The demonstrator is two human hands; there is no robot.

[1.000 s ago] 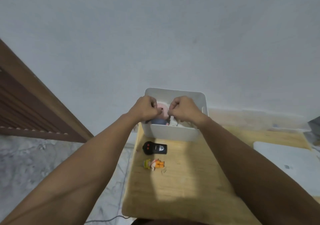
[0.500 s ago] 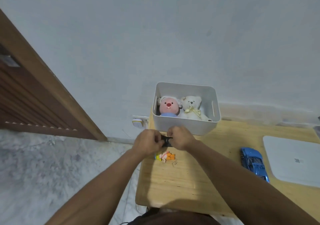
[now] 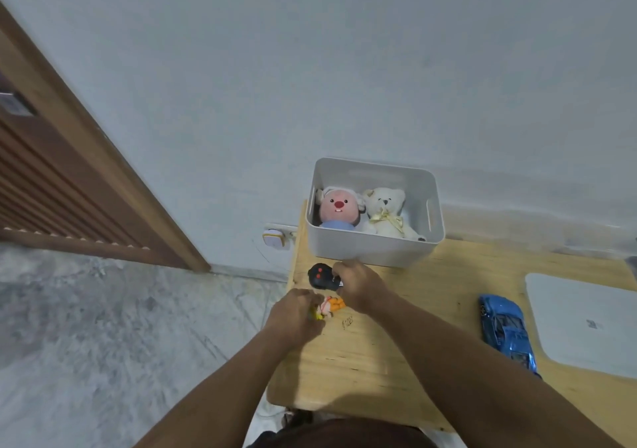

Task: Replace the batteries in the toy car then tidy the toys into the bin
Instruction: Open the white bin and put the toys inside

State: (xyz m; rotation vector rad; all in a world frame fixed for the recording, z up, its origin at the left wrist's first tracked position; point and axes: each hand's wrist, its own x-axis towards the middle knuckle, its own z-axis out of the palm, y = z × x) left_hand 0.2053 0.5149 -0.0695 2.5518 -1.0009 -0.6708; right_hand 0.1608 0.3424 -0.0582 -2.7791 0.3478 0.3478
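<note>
The right hand [image 3: 358, 284] curls its fingers round the black remote [image 3: 321, 276] on the wooden counter [image 3: 431, 309], just near of the white bin [image 3: 370, 249]. The left hand [image 3: 297, 316] pinches the small orange-and-yellow figure [image 3: 330, 306] lying just near of the remote. The bin holds a pink plush [image 3: 337, 210] and a white teddy bear [image 3: 385, 211]. The blue toy car [image 3: 505, 327] lies to the right, beside a white pad [image 3: 586, 323].
</note>
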